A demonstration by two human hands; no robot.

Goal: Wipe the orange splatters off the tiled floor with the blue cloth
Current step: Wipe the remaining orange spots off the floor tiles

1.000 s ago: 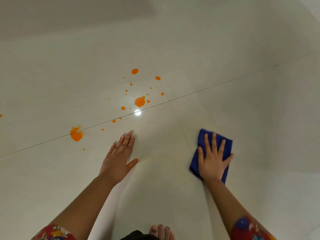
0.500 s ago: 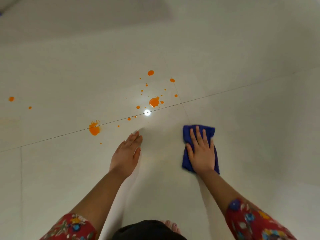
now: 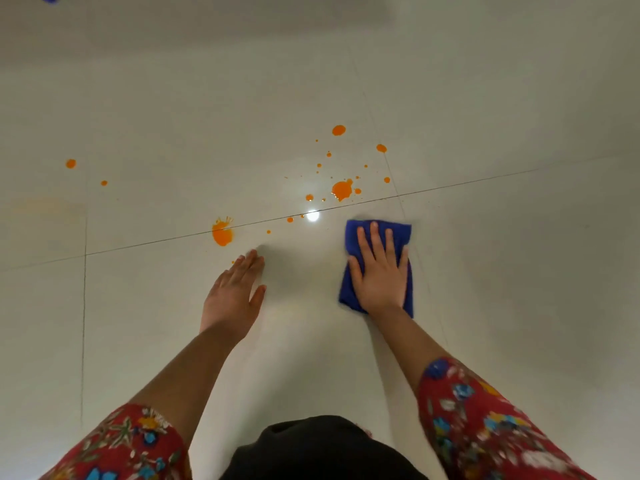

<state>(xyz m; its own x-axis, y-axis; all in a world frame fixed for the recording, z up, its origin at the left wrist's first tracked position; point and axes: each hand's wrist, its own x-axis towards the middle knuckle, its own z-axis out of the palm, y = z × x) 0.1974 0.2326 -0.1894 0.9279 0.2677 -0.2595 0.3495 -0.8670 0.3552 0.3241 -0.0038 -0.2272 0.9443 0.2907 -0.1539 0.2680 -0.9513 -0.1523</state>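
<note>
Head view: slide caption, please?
Right hand presses blue cloth flat near orange splatters; left hand rests open on the tiled floor.

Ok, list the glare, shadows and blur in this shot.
Head view: a round white glare spot sits on the glossy tiled floor beside the orange splatters; a soft shadow falls beside the left hand; the right sleeve is blurred.

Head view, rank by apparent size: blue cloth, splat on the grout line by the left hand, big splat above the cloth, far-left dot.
1. blue cloth, partly under the right hand.
2-3. grout-line splat and big splat: look alike, and the first is nearer the camera, so unranked.
4. far-left dot.
</note>
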